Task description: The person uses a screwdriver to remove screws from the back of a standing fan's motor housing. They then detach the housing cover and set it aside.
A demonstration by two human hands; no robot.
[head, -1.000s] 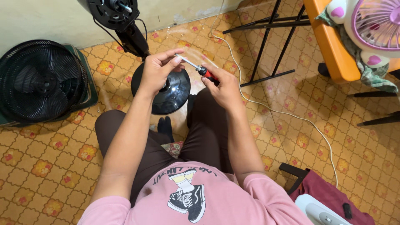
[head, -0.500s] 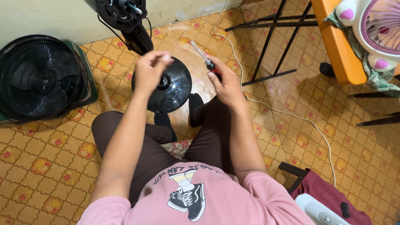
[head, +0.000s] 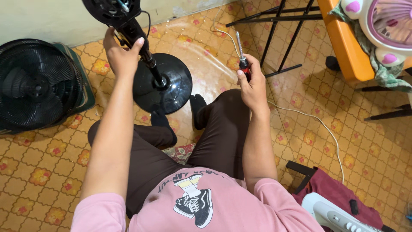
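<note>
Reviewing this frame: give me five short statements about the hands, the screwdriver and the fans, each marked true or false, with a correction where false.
1. The right hand holds a screwdriver with its tip pointing up. True.
2. The left hand rests flat on the floor. False: it grips the upper pole of the black stand fan.
3. The fan's round base stands on the tiled floor between the person's feet. True.
4. A black box fan lies at the left. True.
5. The screwdriver tip is in the fan's motor housing. False: it is well apart from the housing, in the air.
</note>
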